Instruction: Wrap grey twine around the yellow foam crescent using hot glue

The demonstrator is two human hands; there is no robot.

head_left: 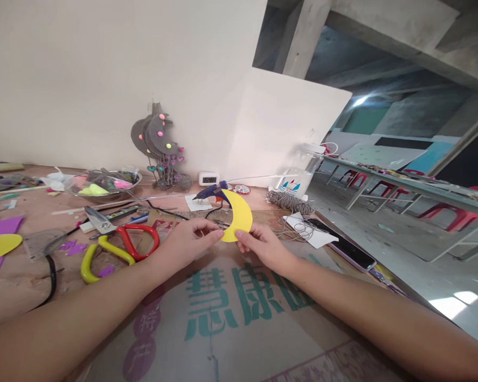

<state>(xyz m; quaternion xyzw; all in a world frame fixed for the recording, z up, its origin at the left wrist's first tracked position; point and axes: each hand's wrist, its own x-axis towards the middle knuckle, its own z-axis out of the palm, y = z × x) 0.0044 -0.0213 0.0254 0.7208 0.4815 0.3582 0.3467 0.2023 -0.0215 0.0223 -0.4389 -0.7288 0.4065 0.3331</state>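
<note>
A yellow crescent moon cut-out (242,209) is held up above the printed board on the table. My left hand (197,239) pinches its lower left tip between thumb and fingers. With the thumb on its front face, my right hand (265,245) grips the lower right edge, its fingers partly hidden behind. Just behind the moon rests a blue hot glue gun (211,191), its nozzle over a small white paper. Left of my left hand lie scissors with one red and one yellow handle (141,255).
Behind are a bowl of craft bits (103,184), grey moon ornaments (155,138), and a small digital clock (209,179). To the right are grey yarn (289,200), a plastic jug (298,170) and a phone (344,245). Purple and yellow sheets (2,228) lie left.
</note>
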